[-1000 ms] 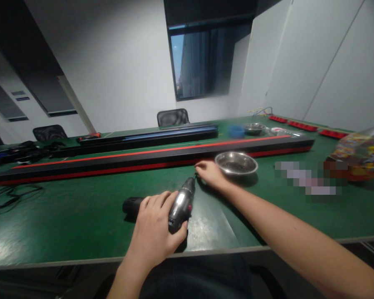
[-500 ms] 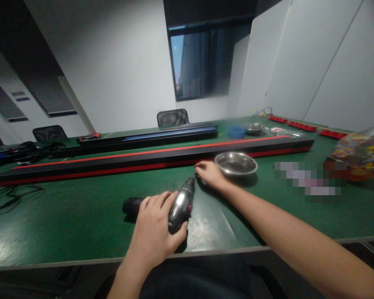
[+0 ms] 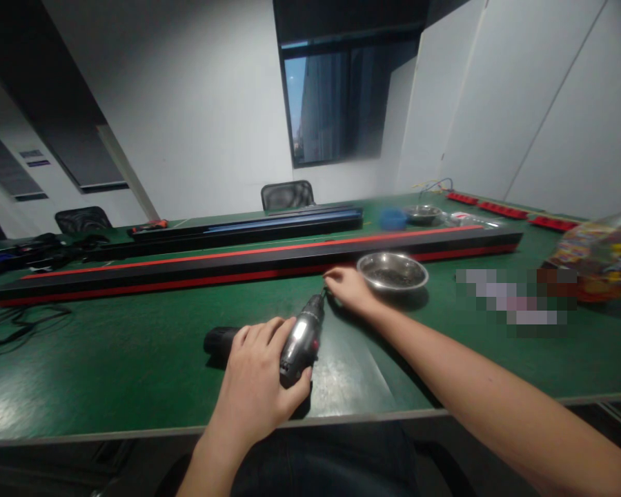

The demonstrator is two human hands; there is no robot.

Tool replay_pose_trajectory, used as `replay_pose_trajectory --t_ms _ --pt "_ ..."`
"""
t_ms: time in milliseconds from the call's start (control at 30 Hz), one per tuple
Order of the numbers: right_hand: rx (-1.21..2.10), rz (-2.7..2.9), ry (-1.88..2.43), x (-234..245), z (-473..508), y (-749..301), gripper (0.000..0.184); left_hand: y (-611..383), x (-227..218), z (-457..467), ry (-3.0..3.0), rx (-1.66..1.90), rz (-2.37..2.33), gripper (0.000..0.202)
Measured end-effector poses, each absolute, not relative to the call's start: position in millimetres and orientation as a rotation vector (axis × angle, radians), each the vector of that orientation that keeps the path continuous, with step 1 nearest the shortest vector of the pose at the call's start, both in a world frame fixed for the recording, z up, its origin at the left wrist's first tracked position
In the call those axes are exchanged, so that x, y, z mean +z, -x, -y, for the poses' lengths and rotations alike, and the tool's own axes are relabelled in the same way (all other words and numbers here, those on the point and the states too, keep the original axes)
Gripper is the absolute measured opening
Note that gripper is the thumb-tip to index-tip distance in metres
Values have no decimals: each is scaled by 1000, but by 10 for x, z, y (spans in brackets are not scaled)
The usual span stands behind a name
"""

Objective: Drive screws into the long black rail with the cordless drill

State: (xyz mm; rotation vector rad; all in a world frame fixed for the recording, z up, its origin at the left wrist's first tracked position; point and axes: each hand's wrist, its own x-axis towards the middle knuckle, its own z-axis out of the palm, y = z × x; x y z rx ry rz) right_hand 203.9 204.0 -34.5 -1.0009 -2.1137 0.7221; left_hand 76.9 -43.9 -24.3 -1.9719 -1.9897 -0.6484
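A black and silver cordless drill [image 3: 301, 339] lies on its side on the green table, its chuck pointing away from me toward the long bar. My left hand [image 3: 261, 369] is wrapped round the drill's body and the start of its handle. At the drill's tip, my right hand [image 3: 349, 288] is closed with its fingers pinched; whatever sits between them is too small to make out. Just right of that hand stands a steel bowl [image 3: 392, 271] with small dark pieces in it. Behind both hands runs a long black bar with red stripes [image 3: 248, 266].
Farther back lie more dark bars [image 3: 290, 222], a blurred blue item [image 3: 393, 219] and a second steel bowl [image 3: 423, 214]. A large plastic bottle [image 3: 597, 259] stands at the right, near red strips [image 3: 501, 210]. Black cables [image 3: 21, 321] lie at the left.
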Motion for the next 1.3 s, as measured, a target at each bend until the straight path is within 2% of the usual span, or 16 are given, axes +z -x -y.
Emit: replay_pose_trajectory --t_ms 1300 --pt "722 2128 992 -332 -2027 -2045 27 -764 -243 448 1980 -646 1984 62"
